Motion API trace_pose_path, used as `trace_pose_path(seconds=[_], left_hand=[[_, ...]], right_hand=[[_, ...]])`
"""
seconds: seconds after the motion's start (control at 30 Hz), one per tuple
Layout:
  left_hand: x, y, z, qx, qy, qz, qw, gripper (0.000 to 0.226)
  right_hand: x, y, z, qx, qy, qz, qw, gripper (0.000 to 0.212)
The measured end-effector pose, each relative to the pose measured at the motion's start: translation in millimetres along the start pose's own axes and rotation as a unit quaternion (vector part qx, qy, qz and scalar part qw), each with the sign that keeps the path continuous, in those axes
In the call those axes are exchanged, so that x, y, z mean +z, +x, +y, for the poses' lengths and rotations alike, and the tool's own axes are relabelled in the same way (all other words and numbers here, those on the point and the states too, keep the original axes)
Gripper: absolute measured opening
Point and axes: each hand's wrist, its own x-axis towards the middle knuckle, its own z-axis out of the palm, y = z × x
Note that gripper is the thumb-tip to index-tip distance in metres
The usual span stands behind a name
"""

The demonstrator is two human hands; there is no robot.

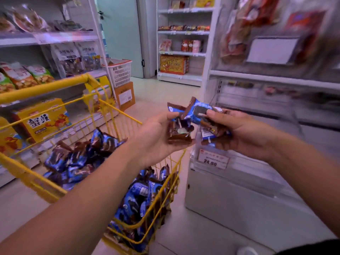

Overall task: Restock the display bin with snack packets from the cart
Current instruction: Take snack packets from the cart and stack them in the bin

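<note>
Head view of an aisle between shelves. The left hand is lying palm up at the centre of the view, its fingers curling round a small stack of blue and brown snack packets. The right hand is meeting it from 3 o'clock, thumb pressing on the top of a second bunch of packets and the remaining fingers curling beneath them, so both hands are clamping packets; the two bunches are touching where a blue packet showing a dark sandwich biscuit is overlapping them at 12 o'clock. The hands are hovering above the near corner of the display bin, a pale box at 4 o'clock carrying a price tag that reads 24.80; the bin's inside is too blurred to make out. The yellow wire cart is standing at 8 o'clock of the hands, just beside the bin, and is holding a large heap of loose packets of the same kind. Behind the cart, at 10 o'clock, shelves are carrying bagged snacks and yellow boxes. A white basket is sitting on a cardboard carton at 11 o'clock.
</note>
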Motion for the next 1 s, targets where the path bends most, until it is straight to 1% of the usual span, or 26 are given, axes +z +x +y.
trace_pose_path(seconds=[0.1,0.13,0.17,0.27,0.33,0.4,0.43,0.5,0.57,0.63,0.7,0.77,0.83,0.9,0.97,1.0], left_hand=[[34.1,18.9,-18.4,0.027,0.01,-0.016,0.999,0.038],[41.3,23.9,-23.9,0.035,0.02,-0.012,0.999,0.04],[46.1,28.6,-29.4,0.041,0.031,-0.007,0.999,0.042],[53.4,37.3,-43.5,0.064,0.079,-0.009,0.995,0.053],[54.6,41.8,-51.7,0.084,0.102,-0.017,0.991,0.059],[53.4,45.6,-55.7,0.102,0.094,0.016,0.99,0.062],[52.6,47.3,-56.1,0.109,0.089,0.039,0.989,0.064],[50.5,50.6,-53.8,0.118,0.087,0.074,0.986,0.063],[49.2,53.4,-51.2,0.125,0.081,0.102,0.984,0.06],[49.0,56.1,-50.6,0.128,0.086,0.119,0.981,0.055],[50.2,57.3,-51.8,0.125,0.107,0.139,0.977,0.049],[51.8,56.9,-52.5,0.113,0.103,0.152,0.977,0.05],[54.0,55.6,-52.6,0.095,0.085,0.135,0.983,0.053],[57.0,53.7,-52.6,0.071,0.068,0.107,0.989,0.058],[59.8,53.1,-52.7,0.052,0.044,0.079,0.995,0.054],[60.7,53.4,-52.9,0.048,0.033,0.063,0.996,0.046]], right_hand=[[-12.2,-20.9,2.5,0.007,-0.024,0.069,0.997,0.074],[-16.7,-26.6,4.8,0.011,-0.023,0.085,0.996,0.076],[-21.4,-31.4,7.2,0.012,-0.024,0.098,0.995,0.073],[-31.6,-37.1,12.7,0.007,-0.029,0.129,0.991,0.055],[-36.4,-34.9,15.9,0.002,-0.027,0.143,0.989,0.056],[-42.5,-31.5,17.8,-0.012,-0.035,0.162,0.986,0.06],[-47.6,-30.3,18.0,-0.022,-0.049,0.17,0.984,0.057],[-59.0,-28.8,16.5,-0.037,-0.066,0.16,0.984,0.043],[-70.2,-27.7,13.5,-0.058,-0.044,0.141,0.987,0.032],[-80.3,-27.2,9.3,-0.088,0.001,0.153,0.984,0.034],[-88.1,-28.1,7.3,-0.11,0.047,0.154,0.981,0.04],[-89.8,-29.5,7.6,-0.114,0.058,0.14,0.982,0.048],[-87.2,-28.5,7.5,-0.16,0.053,0.15,0.974,0.046],[-85.3,-25.6,7.3,-0.25,0.012,0.177,0.952,0.044],[-79.9,-24.7,7.0,-0.314,-0.099,0.189,0.925,0.047],[-76.9,-24.4,8.3,-0.326,-0.162,0.186,0.913,0.052]])
